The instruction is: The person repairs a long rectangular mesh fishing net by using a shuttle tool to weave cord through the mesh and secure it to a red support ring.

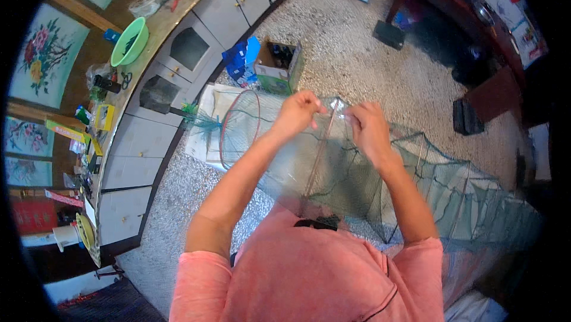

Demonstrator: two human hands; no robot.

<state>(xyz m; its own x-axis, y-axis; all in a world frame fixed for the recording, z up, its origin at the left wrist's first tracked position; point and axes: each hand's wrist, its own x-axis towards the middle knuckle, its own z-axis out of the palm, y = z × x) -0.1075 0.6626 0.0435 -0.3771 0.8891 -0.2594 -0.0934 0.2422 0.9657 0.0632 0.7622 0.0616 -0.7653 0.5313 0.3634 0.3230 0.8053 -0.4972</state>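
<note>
We note the green net (357, 179) stretched across the person's front, from a reddish hoop (221, 140) at left to the dim right margin, with both hands at the upper end of a thin rod (322, 149). The left hand (298, 115) is half curled, thumb and forefinger close together; the right hand (370, 131) is bent inward, fingertips beside a pale glint (336, 105). We cannot tell whether either pinches a strand. Main risk, in our judgement: a loose mesh fold could snag on a fingertip or the rod's end, and a pull outward might then tear it. The rod leans and has no visible support besides the net, so uneven tension could tip it and slacken the panel. The cardboard box (278, 77) is near the net's upper edge; a sideways drag might catch its corner. Hard to make out: the glint, possibly plastic or plain glare; the fingertips, slightly blurred; any thread, too fine to resolve. The net's lower edge passes partly behind the right forearm and the pink shirt (309, 268), and its far right end fades into shadow.
</note>
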